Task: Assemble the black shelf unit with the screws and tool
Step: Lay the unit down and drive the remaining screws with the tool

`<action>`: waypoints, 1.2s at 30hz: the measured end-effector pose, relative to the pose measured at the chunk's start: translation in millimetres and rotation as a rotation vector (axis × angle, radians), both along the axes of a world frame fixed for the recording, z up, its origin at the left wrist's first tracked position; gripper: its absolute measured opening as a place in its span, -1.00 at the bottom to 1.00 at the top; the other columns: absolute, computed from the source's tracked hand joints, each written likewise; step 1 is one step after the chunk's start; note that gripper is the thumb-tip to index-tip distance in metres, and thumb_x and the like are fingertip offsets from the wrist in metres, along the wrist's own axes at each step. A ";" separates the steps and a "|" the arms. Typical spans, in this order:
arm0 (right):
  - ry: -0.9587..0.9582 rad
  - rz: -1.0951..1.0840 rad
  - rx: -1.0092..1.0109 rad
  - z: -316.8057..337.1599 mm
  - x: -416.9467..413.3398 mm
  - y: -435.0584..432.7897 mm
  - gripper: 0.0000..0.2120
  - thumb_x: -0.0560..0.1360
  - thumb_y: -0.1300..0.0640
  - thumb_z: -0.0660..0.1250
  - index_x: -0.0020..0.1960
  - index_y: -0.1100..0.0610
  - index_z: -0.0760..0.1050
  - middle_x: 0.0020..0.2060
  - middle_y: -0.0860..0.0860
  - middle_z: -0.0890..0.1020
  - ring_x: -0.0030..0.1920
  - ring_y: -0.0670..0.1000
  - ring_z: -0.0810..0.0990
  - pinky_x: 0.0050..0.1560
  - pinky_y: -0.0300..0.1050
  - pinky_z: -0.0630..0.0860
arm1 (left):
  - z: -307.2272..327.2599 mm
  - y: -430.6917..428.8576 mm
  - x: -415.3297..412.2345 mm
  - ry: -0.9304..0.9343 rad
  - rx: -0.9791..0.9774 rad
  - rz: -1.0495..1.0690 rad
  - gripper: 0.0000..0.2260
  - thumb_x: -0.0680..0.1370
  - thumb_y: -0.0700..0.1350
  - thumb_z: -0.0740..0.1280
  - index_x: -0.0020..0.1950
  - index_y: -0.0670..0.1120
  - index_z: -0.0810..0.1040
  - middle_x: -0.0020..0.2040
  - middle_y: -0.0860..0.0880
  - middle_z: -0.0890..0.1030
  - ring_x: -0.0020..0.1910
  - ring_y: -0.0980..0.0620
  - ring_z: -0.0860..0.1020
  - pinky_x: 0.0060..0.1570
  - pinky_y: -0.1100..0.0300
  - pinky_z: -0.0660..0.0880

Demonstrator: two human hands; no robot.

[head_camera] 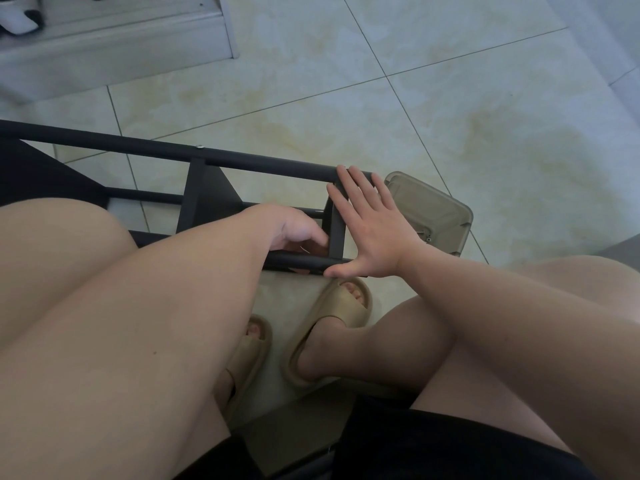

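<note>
the black shelf unit (263,162) is seen lying on its side on the tiled floor (450,98), just in front of the seated person's knees, with its long rails running off to the left. the right hand (374,230) is laid flat against the near end of the frame, fingers straight and spread; the fingertips are rested on the end of the upper rail and the thumb is pressed to the end of the lower rail. the left hand (294,228) is reached inside the frame, just beside the short end post, its fingers curled downward; whether anything is held in it cannot be told. the two hands are kept apart by that post. a translucent brown container (433,209) is set on the floor just beyond the right hand. beige slippers (329,327) are worn below the frame.
</note>
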State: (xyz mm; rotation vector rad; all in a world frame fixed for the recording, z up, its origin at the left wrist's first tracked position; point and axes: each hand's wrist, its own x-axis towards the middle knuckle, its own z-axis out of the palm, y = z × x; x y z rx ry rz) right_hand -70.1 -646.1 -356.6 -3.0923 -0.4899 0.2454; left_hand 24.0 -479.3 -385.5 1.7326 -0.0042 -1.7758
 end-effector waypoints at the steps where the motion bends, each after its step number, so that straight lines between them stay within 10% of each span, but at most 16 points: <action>1: 0.000 0.001 0.000 -0.1 -0.1 0.1 0.27 0.28 -0.67 0.06 0.64 0.24 -0.03 0.63 0.23 -0.09 0.63 0.22 -0.16 0.59 0.24 -0.19 | 0.6 -0.2 -0.4 -0.018 0.017 -0.008 -0.87 0.55 -0.12 0.38 -0.01 -0.16 0.67 -0.12 -0.11 0.68 -0.20 -0.06 0.63 -0.14 0.13 0.57; 19: 0.005 -0.001 -0.008 1.9 -0.3 0.7 0.27 0.28 -0.67 0.04 0.64 0.24 -0.03 0.63 0.23 -0.10 0.63 0.23 -0.16 0.59 0.24 -0.19 | 1.8 -1.7 -2.5 -0.064 -0.024 0.006 -0.85 0.56 -0.22 0.34 0.06 -0.17 0.68 -0.13 -0.10 0.71 -0.10 -0.08 0.64 0.11 0.06 0.54; 26: 0.007 0.000 -0.003 0.5 0.2 0.7 0.27 0.28 -0.67 0.05 0.64 0.24 -0.03 0.63 0.23 -0.10 0.63 0.22 -0.17 0.59 0.24 -0.20 | 5.4 -1.5 -3.2 -0.071 0.037 0.004 -0.77 0.54 -0.17 0.36 -0.30 -0.13 0.70 -0.28 -0.10 0.69 -0.29 -0.07 0.63 -0.25 0.13 0.57; 36: 0.005 -0.003 -0.001 0.8 0.0 0.8 0.27 0.28 -0.67 0.06 0.64 0.24 -0.03 0.63 0.23 -0.10 0.63 0.22 -0.17 0.59 0.22 -0.23 | 4.7 -2.1 -4.6 -0.171 0.002 -0.006 -0.92 0.51 -0.24 0.38 -0.02 -0.18 0.63 -0.08 -0.14 0.64 -0.06 -0.12 0.57 0.11 0.05 0.48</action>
